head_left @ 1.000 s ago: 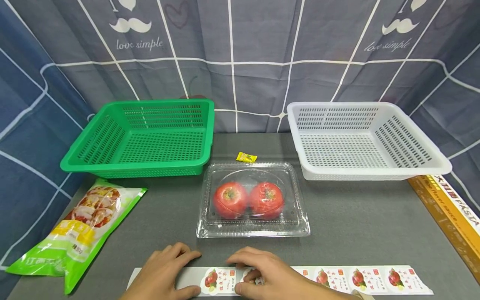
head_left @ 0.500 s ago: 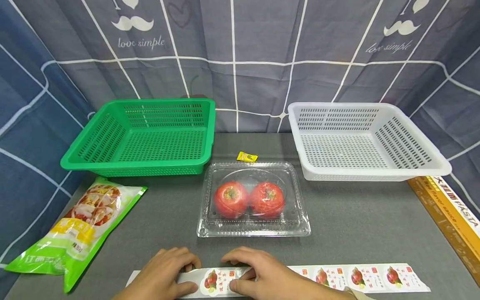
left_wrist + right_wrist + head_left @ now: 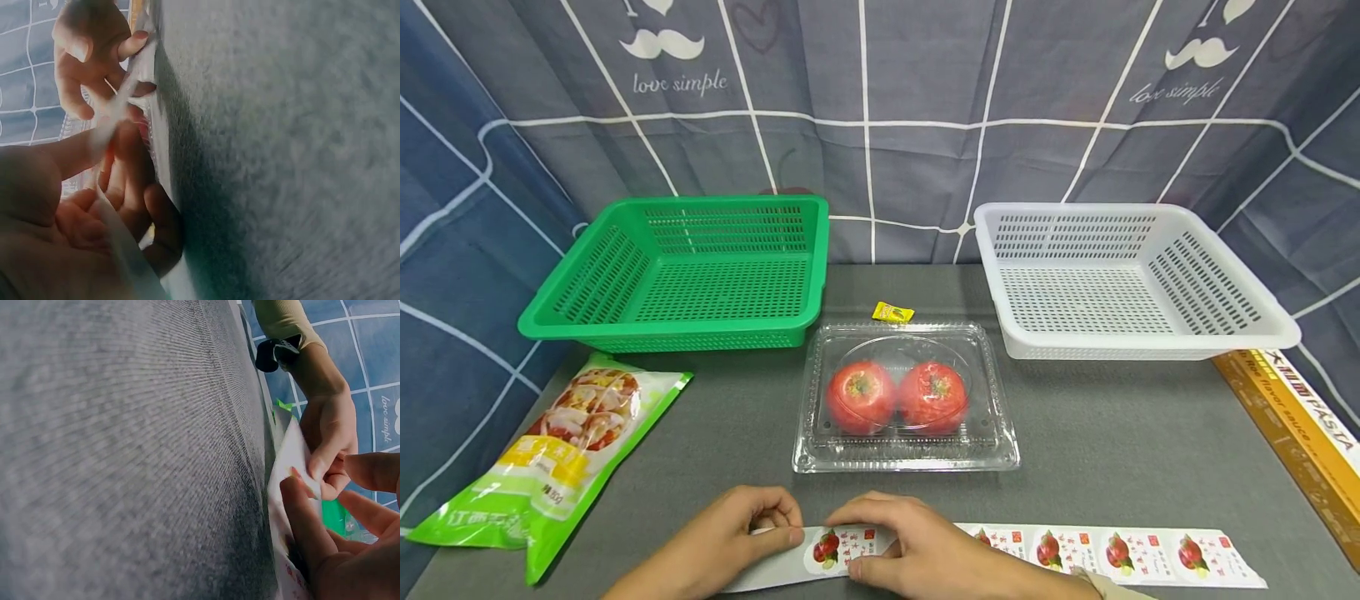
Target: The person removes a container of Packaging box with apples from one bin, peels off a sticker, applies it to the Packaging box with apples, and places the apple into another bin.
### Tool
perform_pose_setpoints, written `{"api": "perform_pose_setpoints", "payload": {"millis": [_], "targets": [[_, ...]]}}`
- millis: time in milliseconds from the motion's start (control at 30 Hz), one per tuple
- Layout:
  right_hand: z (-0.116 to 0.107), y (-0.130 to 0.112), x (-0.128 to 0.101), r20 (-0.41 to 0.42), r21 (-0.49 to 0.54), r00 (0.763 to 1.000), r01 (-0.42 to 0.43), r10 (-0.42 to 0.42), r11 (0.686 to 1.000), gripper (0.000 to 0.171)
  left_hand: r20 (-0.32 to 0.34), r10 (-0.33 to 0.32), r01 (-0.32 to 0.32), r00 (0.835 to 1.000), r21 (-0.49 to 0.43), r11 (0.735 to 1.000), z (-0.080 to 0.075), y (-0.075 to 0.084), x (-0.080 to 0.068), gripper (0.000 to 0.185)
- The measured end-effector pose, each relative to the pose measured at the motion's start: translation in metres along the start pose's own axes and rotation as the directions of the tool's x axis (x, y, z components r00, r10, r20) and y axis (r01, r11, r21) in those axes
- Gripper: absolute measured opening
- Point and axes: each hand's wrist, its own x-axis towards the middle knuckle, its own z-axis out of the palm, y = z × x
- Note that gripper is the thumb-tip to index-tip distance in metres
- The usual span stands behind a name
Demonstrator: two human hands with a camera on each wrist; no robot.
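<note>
Green bag point(image 3: 553, 467): as it slants at far left, its upper end lies just before the green basket point(image 3: 692, 330)
Left hand point(image 3: 730, 533): thumb and finger pinch the label strip point(image 3: 1030, 546)
Clear container point(image 3: 906, 460): two tomatoes point(image 3: 861, 398) inside
Right hand point(image 3: 913, 537): fingers parted, thumb touching the label strip; cannot tell whether it pinches
Label strip: along the near side, extending rightward past both hands
Pasta box point(image 3: 1307, 433): far right, near the white basket point(image 3: 1150, 343)

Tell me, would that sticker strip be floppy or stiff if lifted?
Probably floppy: the sticker strip bends where the left hand pinches it. It looks thin as paper, so likely light for its length.
</note>
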Motion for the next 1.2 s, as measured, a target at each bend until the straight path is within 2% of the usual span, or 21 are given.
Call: {"api": "perform_pose_setpoints", "payload": {"millis": [100,200,333,467,533,633,833,900,1067,1200], "targets": [[0.0002,0.0004,0.0014,0.017,-0.050,0.999,0.032,-0.031,0.998,0.035,0.046,0.005,0.000,0.999,-0.113,0.994,-0.0006,-0.0001,0.0019,0.006],[0.0003,-0.0003,0.0014,0.032,0.018,0.999,0.007,-0.007,1.000,0.034,0.089,0.011,0.010,0.996,-0.235,0.972,-0.0021,-0.0009,0.0037,0.007],[0.0011,-0.0013,0.0014,0.034,0.128,0.997,-0.066,0.063,0.990,0.035,0.121,0.009,0.036,0.993,-0.365,0.930,-0.0046,-0.0018,0.0048,0.019],[0.0035,-0.0014,0.0023,0.041,0.225,0.992,-0.129,0.123,0.966,0.036,0.152,0.031,0.042,0.988,-0.452,0.891,-0.0060,-0.0022,0.0053,0.024],[0.0049,-0.0013,0.0029,0.041,0.224,0.990,-0.138,0.132,0.965,0.038,0.167,0.055,0.034,0.984,-0.487,0.873,-0.0061,-0.0026,0.0053,0.024],[0.0065,-0.0018,0.0035,0.031,0.183,0.991,-0.135,0.131,0.974,0.039,0.179,0.079,0.024,0.981,-0.511,0.859,-0.0058,-0.0031,0.0050,0.022],[0.0070,-0.0027,0.0055,0.008,0.140,0.994,-0.109,0.109,0.984,0.023,0.188,0.118,-0.006,0.975,-0.510,0.860,-0.0052,-0.0034,0.0053,0.018],[0.0070,-0.0027,0.0057,0.002,0.131,0.995,-0.104,0.104,0.986,0.021,0.188,0.115,-0.009,0.975,-0.485,0.874,-0.0050,-0.0027,0.0057,0.018],[0.0073,-0.0029,0.0043,-0.005,0.174,0.993,-0.117,0.120,0.978,0.027,0.189,0.083,-0.012,0.978,-0.348,0.937,-0.0034,0.0001,0.0068,0.021],[0.0076,-0.0037,0.0036,-0.026,0.202,0.990,-0.128,0.136,0.971,0.025,0.207,0.068,-0.004,0.976,-0.295,0.956,-0.0020,0.0017,0.0065,0.026]]}}
